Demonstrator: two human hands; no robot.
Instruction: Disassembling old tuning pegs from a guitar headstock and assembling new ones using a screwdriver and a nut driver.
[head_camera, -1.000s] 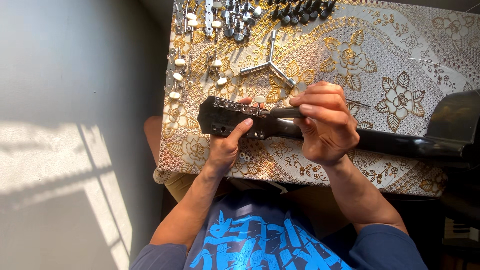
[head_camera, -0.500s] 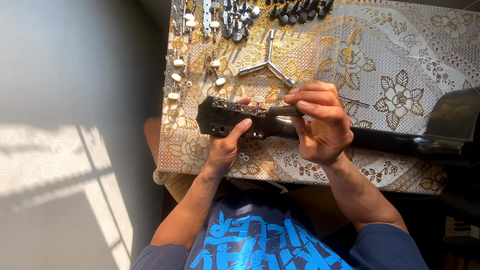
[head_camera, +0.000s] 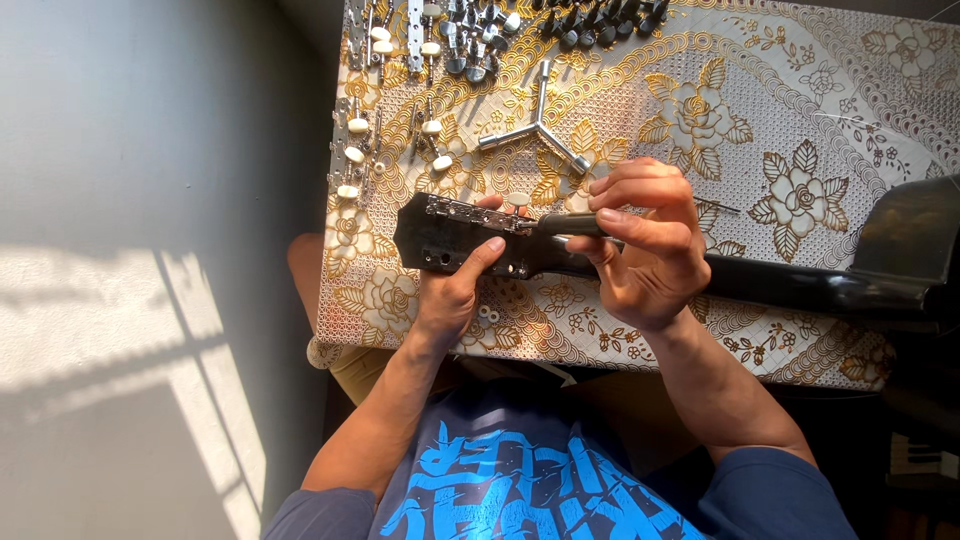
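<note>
The left hand (head_camera: 455, 290) comes up from below, forearm angled in from the lap, palm under the black guitar headstock (head_camera: 450, 240). Its fingers are clamped on that headstock: thumb pressed across the near face, the other fingertips just showing over the far edge beside the metal tuner strip (head_camera: 470, 212). The headstock lies flat on the table (head_camera: 820, 120), pointing left, with the dark neck (head_camera: 790, 285) running off to the right of both hands.

The right hand (head_camera: 645, 250) sits just right of the left — wrist bent, knuckles up, forearm rising from the lower right. Its fingers are curled together around a slim dark tool (head_camera: 570, 225), pinched between thumb and forefinger; the tip points left toward the tuner strip, meeting it right by a cream tuner knob (head_camera: 517, 199). Whether the tip is actually seated on a screw, I cannot tell.

Beyond the fingers, farther up the gold-flowered tablecloth, lies a three-armed metal wrench (head_camera: 537, 125) — near the right hand's knuckles but apart from them. Past that, along the far edge and up the left side, loose tuners with cream knobs (head_camera: 352, 155) and a cluster of chrome ones (head_camera: 470, 30) are laid out. Just below the left thumb, two small washers (head_camera: 487, 315) rest on the cloth.
</note>
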